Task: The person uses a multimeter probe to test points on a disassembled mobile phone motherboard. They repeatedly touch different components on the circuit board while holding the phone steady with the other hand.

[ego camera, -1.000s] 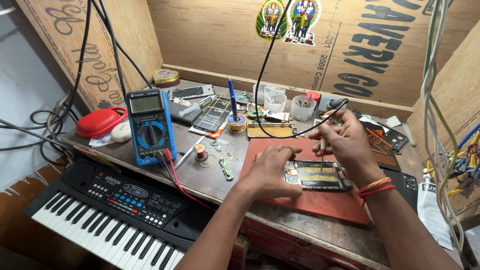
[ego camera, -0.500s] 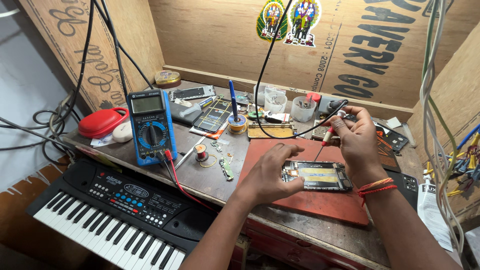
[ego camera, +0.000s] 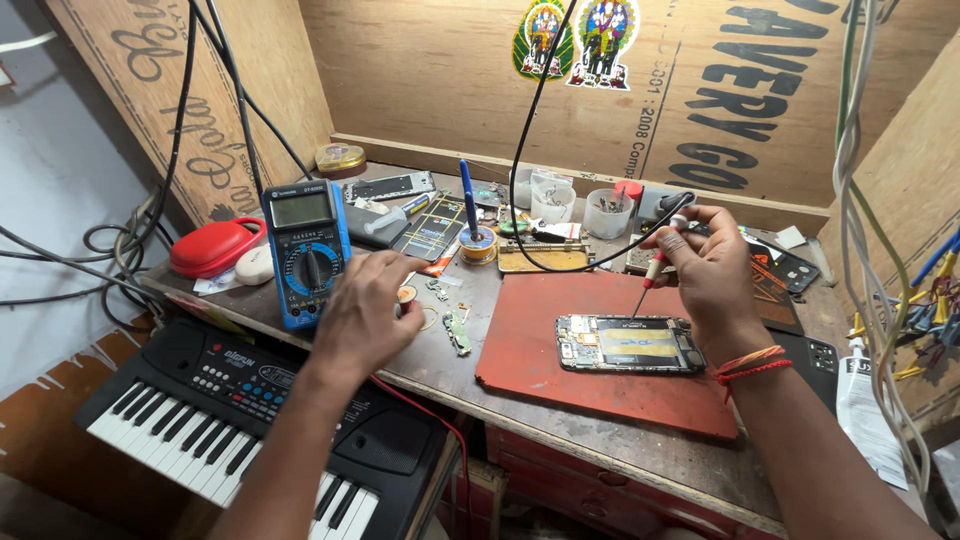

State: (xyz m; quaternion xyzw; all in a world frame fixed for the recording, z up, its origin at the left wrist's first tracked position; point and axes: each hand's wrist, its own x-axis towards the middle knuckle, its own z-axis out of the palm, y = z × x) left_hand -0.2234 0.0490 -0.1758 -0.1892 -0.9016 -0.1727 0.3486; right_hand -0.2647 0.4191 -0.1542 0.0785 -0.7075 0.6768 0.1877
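With the right hand (ego camera: 705,265) pinching a probe (ego camera: 652,275) over the unsteadied opened phone (ego camera: 630,345) while the left hand (ego camera: 365,310) curls loosely near the multimeter (ego camera: 305,250), the tip could slip and short something.

Small electronics repair workshop, set in a plywood-walled nook. Evidence: blue digital multimeter (ego camera: 306,250) at left centre; opened mobile phone (ego camera: 630,344) on a red work mat (ego camera: 560,330) at centre; solder spool (ego camera: 478,245) and small parts cups (ego camera: 606,213) toward the back; loose cables hanging at both frame edges; electronic keyboard (ego camera: 230,410) at lower left.
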